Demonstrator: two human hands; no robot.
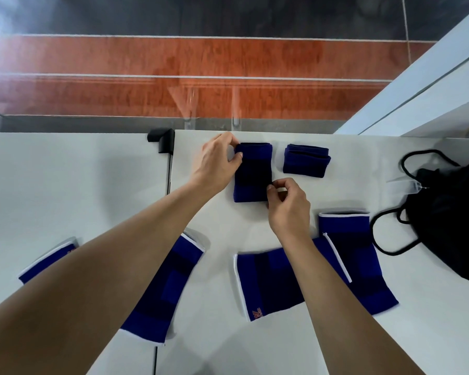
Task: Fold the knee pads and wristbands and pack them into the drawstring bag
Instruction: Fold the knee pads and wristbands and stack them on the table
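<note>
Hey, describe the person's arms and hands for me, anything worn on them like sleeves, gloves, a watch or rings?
Both arms are bare from the picture's lower edge to the fingertips: no sleeves show. The left hand and right hand wear no gloves, and no watch, bracelet or strap sits on either wrist. No rings show on the visible fingers. The nails look short and unpainted.

Both your bare forearms reach forward and converge. Your left hand (217, 159) lies palm down, wrist bent slightly inward, thumb and forefinger pinched together at their tips. Your right hand (288, 204) sits nearer you, knuckles up, fingers curled inward, thumb meeting the forefinger in a pinch.
</note>
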